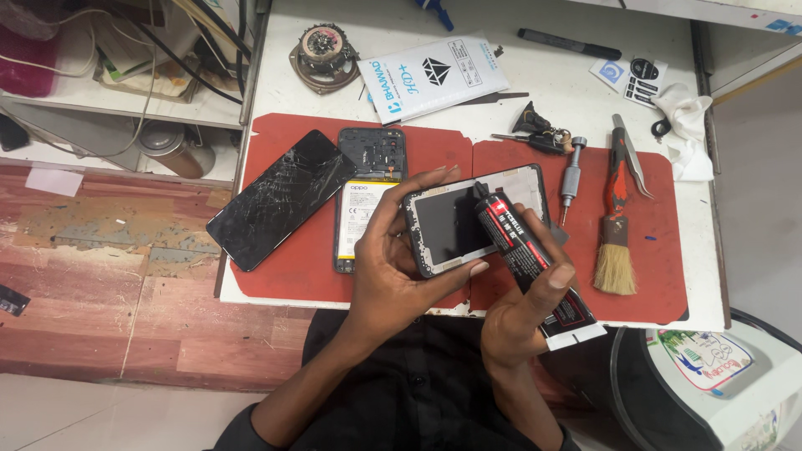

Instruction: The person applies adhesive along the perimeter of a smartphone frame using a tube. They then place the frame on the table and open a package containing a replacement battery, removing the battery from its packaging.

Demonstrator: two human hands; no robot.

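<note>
The left hand (pixel 393 250) was curled around a black phone frame (pixel 451 225), fingers over its top and left edge and the thumb under its lower edge, holding it tilted above the red mat (pixel 276 284) on the white table (pixel 560 67). The right hand (pixel 522 305) was closed around a black glue tube (pixel 518 242), thumb lying along its side, the tube's nozzle touching the frame near its upper edge. The tube's flat white end stuck out below the hand.

On the mat just left of the frame lay an opened phone (pixel 363 200) with its battery showing, partly hidden by the left fingers. Further left a cracked screen (pixel 280 196) rested at a slant, hanging off the mat's edge. To the right, on a second red mat (pixel 668 250), lay a small screwdriver (pixel 570 179), a brush (pixel 616 242) with pale bristles, and tweezers (pixel 632 154) beside it. Behind the mats sat a white packet (pixel 434 75), a round speaker part (pixel 324 54), a black marker (pixel 568 43) and a crumpled white cloth (pixel 687 125).
</note>
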